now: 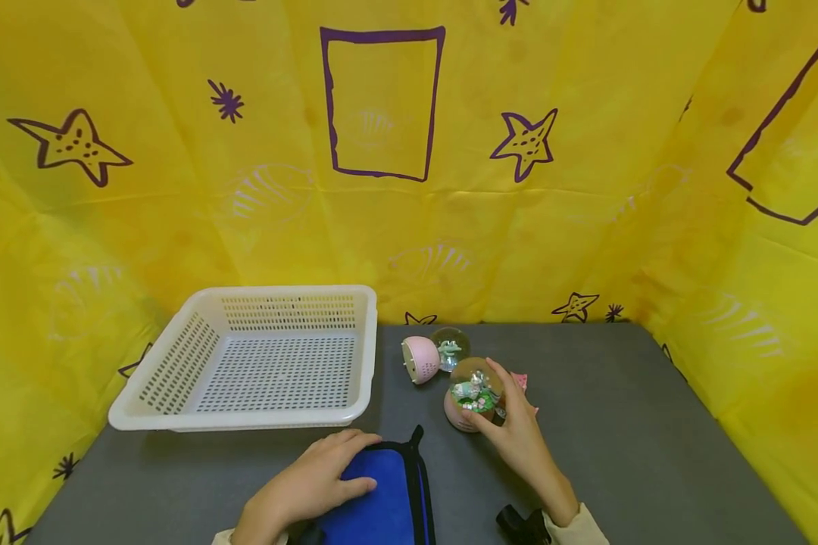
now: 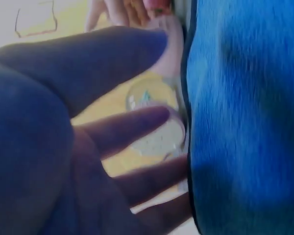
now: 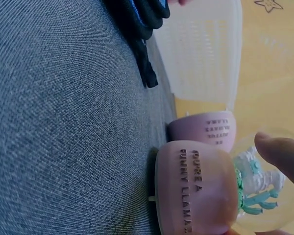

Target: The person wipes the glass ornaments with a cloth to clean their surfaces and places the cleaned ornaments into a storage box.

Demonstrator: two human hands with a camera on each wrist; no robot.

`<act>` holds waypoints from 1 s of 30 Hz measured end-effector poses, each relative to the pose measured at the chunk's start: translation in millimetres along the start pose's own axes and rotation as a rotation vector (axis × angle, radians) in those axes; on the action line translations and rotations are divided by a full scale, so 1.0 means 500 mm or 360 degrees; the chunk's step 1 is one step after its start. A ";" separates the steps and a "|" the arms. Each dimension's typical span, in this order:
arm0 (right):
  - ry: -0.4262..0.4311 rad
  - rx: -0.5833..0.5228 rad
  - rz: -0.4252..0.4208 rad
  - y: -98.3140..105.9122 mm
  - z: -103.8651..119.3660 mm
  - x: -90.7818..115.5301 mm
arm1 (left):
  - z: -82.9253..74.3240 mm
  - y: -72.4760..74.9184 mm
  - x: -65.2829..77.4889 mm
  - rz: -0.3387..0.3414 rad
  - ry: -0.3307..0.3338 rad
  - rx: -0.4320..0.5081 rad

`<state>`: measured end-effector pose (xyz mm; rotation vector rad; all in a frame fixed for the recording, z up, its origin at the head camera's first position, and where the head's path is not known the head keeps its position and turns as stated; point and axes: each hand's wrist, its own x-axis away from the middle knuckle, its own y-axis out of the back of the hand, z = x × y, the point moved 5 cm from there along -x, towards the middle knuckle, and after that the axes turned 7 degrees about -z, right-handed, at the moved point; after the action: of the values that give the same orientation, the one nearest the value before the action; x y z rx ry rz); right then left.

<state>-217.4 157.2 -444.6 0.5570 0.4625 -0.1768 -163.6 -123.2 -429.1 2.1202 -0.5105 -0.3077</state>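
My right hand (image 1: pixel 518 424) holds an upright snow globe (image 1: pixel 473 401), with the thumb and fingers on opposite sides of its clear dome. Raised lettering marks its pink base (image 3: pixel 196 188), and inside are a white llama and a green cactus. A second pink-based snow globe (image 1: pixel 423 359) lies on its side just behind. My left hand (image 1: pixel 316 477) rests on a blue zippered pouch (image 1: pixel 378 492) with black trim; its extended fingers reach the upper edge. Partly hidden behind my right hand is a small pink object (image 1: pixel 520 381).
A white perforated plastic basket (image 1: pixel 361 416) stands at the back left of the grey table (image 1: pixel 627 454). Yellow patterned cloth (image 1: pixel 586 242) walls in the back and both sides. A black strap (image 1: pixel 514 522) sits at my right wrist.
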 end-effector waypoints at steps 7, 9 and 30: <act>0.0013 0.0010 -0.0003 -0.002 -0.004 -0.002 | 0.044 0.004 0.000 0.0088 0.0124 0.0107; 0.0019 0.0015 -0.0009 -0.003 -0.005 -0.001 | 0.050 0.002 -0.003 0.0098 0.0122 0.0125; -0.0083 0.0069 0.0005 0.005 -0.012 0.002 | 0.053 -0.013 -0.011 0.0240 0.0078 0.0470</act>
<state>-217.9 162.6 -448.6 0.5944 0.4077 -0.1982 -177.6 -136.6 -449.2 2.3498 -0.7190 -0.0975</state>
